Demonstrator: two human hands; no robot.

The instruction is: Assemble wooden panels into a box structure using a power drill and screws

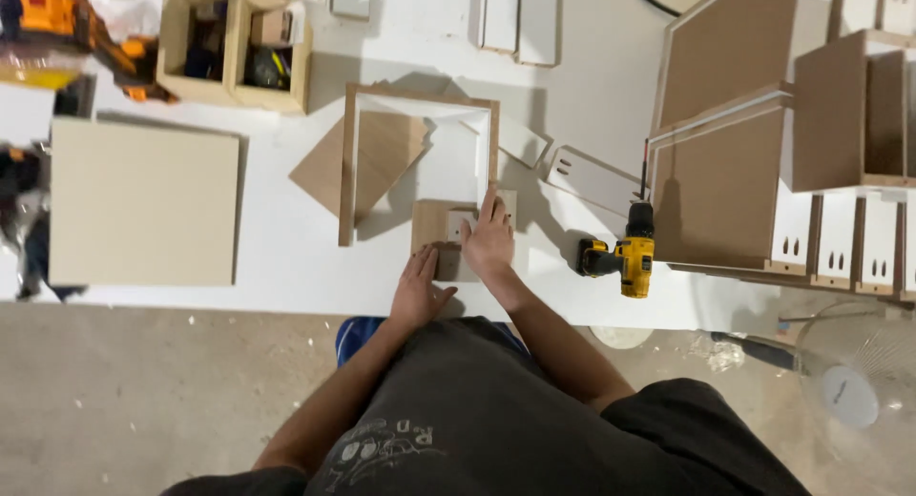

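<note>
A wide white work surface (286,258) fills the room's middle, with a bare concrete floor (143,391) below its near edge. Off to the right stands a stack of brown-backed drawer boxes with white slotted fronts (763,172). On the left lies a large flat beige square panel (143,202). Near the centre sits an open rectangular wooden frame with a white inside face (420,157), and under its left part a thin tan plywood sheet (372,157) lies at an angle. At the far edge is a small wooden two-compartment box (234,48) holding odds and ends. To the right of the hands a yellow and black cordless drill (625,253) stands on the surface, bit pointing away from the person.

Smallest is the little tan wooden block piece (444,231), just in front of the frame's near rail and close to the surface's near edge. Both hands are on it: the left hand (420,291) lies flat and released, fingers pressing its near left corner, while the right hand (489,243) rests open on its right side, fingertips reaching toward the frame. Neither hand is clenched. The piece lies straight ahead of both hands, away from the body, its long side running left to right; the right hand reaches farther over it.
</note>
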